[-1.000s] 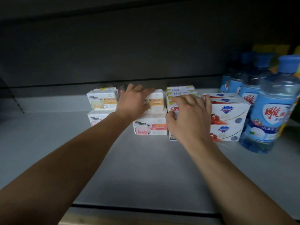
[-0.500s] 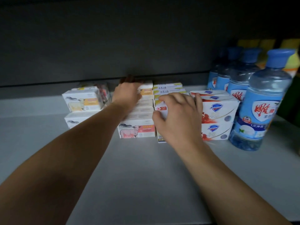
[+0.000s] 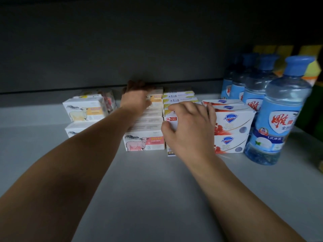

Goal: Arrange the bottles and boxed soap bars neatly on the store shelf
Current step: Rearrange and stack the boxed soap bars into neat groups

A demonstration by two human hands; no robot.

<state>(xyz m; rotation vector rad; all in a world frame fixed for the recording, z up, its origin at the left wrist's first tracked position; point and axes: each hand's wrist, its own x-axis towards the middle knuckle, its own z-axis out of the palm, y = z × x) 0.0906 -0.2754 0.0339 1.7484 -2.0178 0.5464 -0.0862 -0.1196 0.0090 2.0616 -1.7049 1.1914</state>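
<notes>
On the grey shelf (image 3: pixel 139 189) stand rows of boxed soap. My left hand (image 3: pixel 136 98) reaches to the back of the middle row, its thumb on the front of an orange sheep soap box (image 3: pixel 156 98) and its fingers over the box's shadowed far end. A pink sheep soap box (image 3: pixel 145 143) fronts that row. My right hand (image 3: pixel 190 126) grips the front of a stack of white-and-yellow soap boxes (image 3: pixel 178 95), thumb on the left side by a red price sticker. Stacked Safeguard boxes (image 3: pixel 232 119) touch it on the right. Blue bottles (image 3: pixel 279 119) line the right.
Two more stacked sheep soap boxes (image 3: pixel 83 110) stand at the left, with a red-wrapped pack (image 3: pixel 109 100) behind them. Yellow goods (image 3: pixel 286 49) show behind the bottles. The dark back wall (image 3: pixel 122 49) is close behind the rows.
My left hand has slid from the top of the sheep boxes back to the rearmost box. My right hand stays on the white-and-yellow stack. The view has shifted right and down.
</notes>
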